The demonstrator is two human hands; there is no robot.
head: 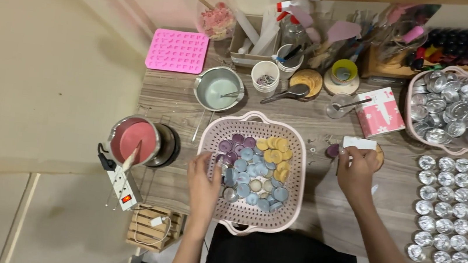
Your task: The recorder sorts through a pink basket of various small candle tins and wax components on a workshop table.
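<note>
The left hand (203, 176) closes its grip on a small wax disc inside the pink basket (294, 173) while the right hand (357, 169) pinches a white strip (359, 143) above the counter (319, 209), so crowded discs may plausibly spill if jostled.

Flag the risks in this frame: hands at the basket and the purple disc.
1. The pot of pink wax sits at the table edge over the power strip; a left hand bump could spill it there.
2. The right hand works near the purple disc; a sideways sweep might scatter the silver cups.
</note>
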